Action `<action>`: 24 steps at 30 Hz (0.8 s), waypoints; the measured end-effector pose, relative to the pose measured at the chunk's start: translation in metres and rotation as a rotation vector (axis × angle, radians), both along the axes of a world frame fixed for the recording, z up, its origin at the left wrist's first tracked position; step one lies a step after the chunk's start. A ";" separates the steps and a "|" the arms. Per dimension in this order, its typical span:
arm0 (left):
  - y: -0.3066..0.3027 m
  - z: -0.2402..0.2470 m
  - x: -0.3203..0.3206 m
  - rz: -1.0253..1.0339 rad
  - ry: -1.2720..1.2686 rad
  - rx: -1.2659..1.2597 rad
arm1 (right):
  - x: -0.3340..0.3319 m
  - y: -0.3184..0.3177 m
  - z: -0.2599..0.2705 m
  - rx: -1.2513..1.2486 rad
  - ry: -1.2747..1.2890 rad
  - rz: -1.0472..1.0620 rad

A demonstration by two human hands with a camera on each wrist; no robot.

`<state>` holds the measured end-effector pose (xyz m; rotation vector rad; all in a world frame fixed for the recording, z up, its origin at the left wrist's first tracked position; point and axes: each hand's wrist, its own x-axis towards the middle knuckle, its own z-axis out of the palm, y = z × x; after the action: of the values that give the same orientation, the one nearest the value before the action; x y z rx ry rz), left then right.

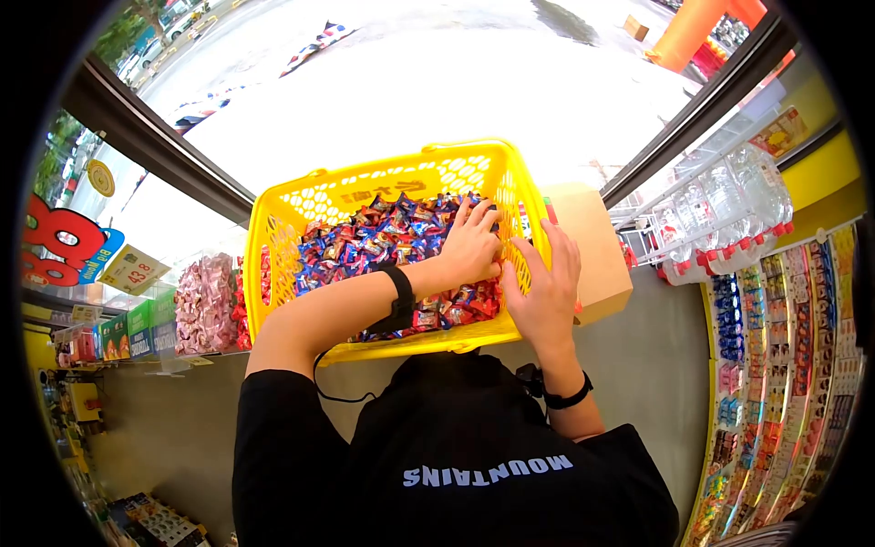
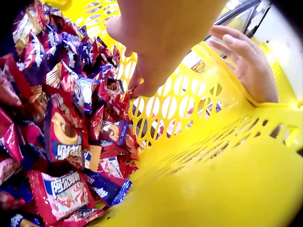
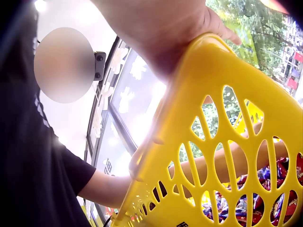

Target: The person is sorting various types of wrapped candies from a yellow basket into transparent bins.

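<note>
Many small wrapped candies in red, blue and purple packets fill a yellow perforated plastic basket. My left arm reaches across the basket. The left hand lies over the candies by the right wall, fingers extended forward and down; its fingertips are close against that wall in the left wrist view. On the right rim rests my right hand, its fingers fairly straight and spread along the edge. The right wrist view has this hand over the rim, from outside the perforated wall.
A cardboard box stands right of the basket. Bagged pink goods and boxes line the left shelf. At right are a rack of clear bottles and shelves of packets. Glass panes lie ahead.
</note>
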<state>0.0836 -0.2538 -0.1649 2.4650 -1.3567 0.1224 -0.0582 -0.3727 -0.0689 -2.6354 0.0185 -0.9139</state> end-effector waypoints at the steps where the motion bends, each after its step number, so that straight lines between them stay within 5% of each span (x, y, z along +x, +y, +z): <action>1: 0.002 0.012 0.000 -0.004 0.055 0.059 | 0.000 -0.001 0.000 0.005 -0.003 0.012; 5: 0.005 0.051 0.007 -0.049 0.100 0.159 | -0.001 -0.002 0.000 0.034 0.004 0.049; 14: 0.067 0.185 -0.027 -0.165 0.080 -0.136 | -0.004 -0.001 0.011 0.094 0.032 0.145; 24: 0.119 0.175 -0.099 0.036 -0.227 -0.254 | -0.013 0.001 0.018 0.088 -0.049 0.658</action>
<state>-0.0159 -0.1347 0.0098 2.3147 -1.2921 0.5630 -0.0716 -0.3718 -0.0512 -2.2865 -0.7518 -0.7141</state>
